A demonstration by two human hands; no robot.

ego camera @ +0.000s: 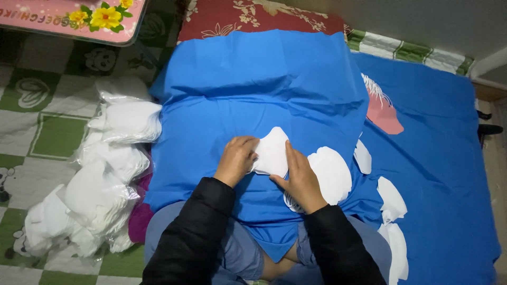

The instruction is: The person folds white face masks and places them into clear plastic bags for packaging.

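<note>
White cut pieces sealed in clear plastic bags (105, 174) lie heaped at nine o'clock on the green-and-white checked floor mat (42, 121), within easy reach. At centre, the left hand (236, 158) pinches the left edge of a white shaped piece (272, 153) while the right hand (302, 177) lies flat along its right edge, steadying it on the blue cloth (253, 84) draped over the lap. Just at three o'clock sits a stack of like pieces (332, 174); loose ones (392, 198) trail toward five o'clock. A pink piece (384, 113) lies at two o'clock; a floral red cushion (253, 16) at twelve.
</note>
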